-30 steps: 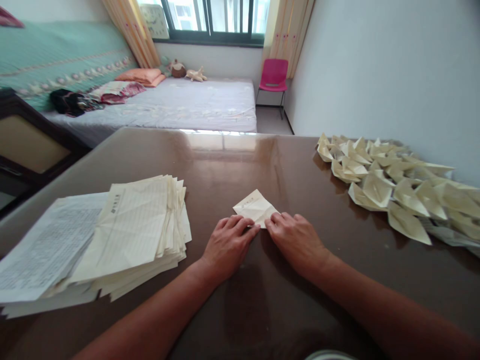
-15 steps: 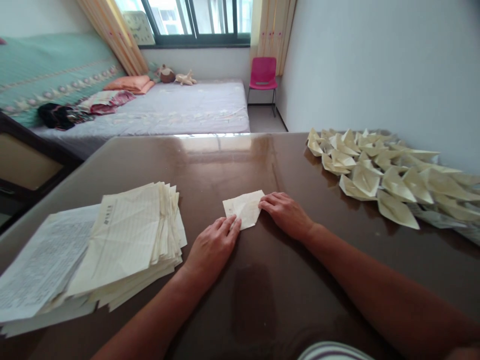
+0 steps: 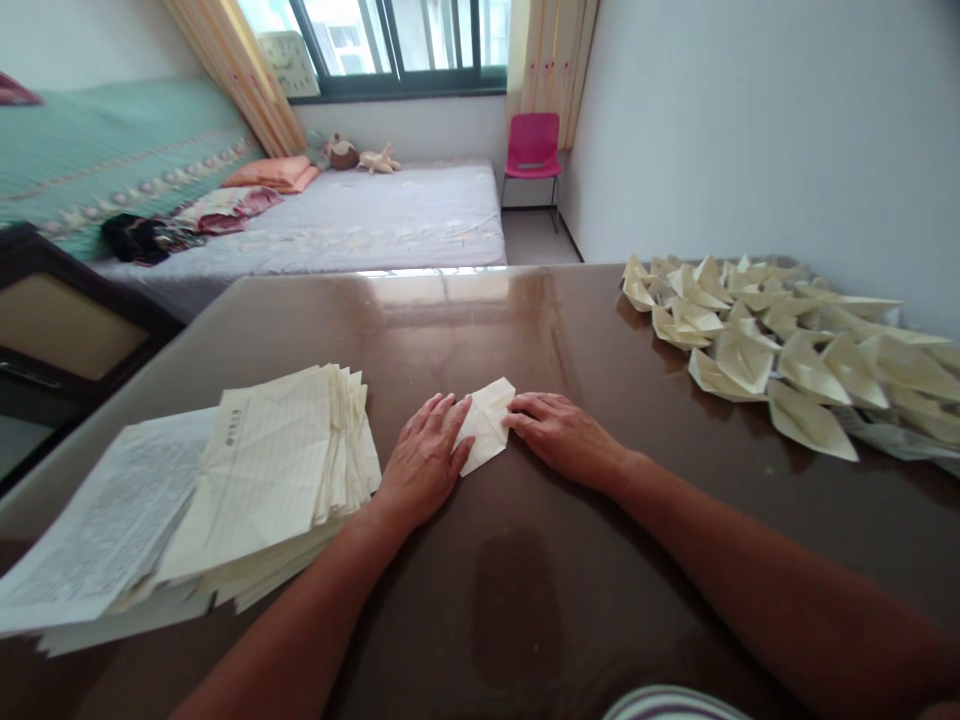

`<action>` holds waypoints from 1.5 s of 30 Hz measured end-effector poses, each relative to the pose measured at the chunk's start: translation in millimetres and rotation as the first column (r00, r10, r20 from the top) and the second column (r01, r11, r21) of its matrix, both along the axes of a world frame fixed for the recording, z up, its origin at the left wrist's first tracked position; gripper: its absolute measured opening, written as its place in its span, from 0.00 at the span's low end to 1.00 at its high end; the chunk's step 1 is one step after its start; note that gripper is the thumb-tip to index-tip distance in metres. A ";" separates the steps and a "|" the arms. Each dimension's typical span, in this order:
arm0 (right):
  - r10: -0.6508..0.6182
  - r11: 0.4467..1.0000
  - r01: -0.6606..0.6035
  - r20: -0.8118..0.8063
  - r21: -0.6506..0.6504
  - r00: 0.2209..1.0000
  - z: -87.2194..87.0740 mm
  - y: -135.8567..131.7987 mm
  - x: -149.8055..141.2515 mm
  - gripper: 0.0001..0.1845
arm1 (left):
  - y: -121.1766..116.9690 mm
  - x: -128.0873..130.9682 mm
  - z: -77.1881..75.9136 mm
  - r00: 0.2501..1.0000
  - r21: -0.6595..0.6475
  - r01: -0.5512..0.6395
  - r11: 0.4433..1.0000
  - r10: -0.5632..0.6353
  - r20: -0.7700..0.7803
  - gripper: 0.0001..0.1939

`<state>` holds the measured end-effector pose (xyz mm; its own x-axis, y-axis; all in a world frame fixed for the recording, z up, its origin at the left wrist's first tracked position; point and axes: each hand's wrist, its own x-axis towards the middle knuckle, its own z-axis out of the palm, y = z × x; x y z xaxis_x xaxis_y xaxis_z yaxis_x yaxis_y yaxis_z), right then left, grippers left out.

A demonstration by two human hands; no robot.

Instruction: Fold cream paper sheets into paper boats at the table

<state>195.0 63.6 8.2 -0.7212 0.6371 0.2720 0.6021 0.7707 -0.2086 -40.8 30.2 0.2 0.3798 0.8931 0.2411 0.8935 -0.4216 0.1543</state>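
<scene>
A small folded sheet of cream paper lies slanted on the brown table in front of me, crease lines showing on its upper face. My left hand holds its left end down, the thumb on the lower left edge and the index fingertip near the upper left. At the right edge, my right hand pinches the paper between thumb and fingers. The part of the sheet beneath my left fingers is hidden.
To the left lies a thick stack of lined paper beside printed sheets. Several folded paper boats crowd the right side along the wall. Beyond the glossy table are a bed and a pink chair.
The folded paper has turned to a steeper slant and looks narrower. My left hand has shifted left and up around its left end; my right hand has moved slightly left with its edge.
</scene>
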 end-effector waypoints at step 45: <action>0.106 0.918 -0.193 -0.254 -0.348 0.961 6.2 2.4 12.9 0.06 | -35.3 27.6 16.0 0.970 -0.072 0.079 0.994 -0.060 0.234 0.07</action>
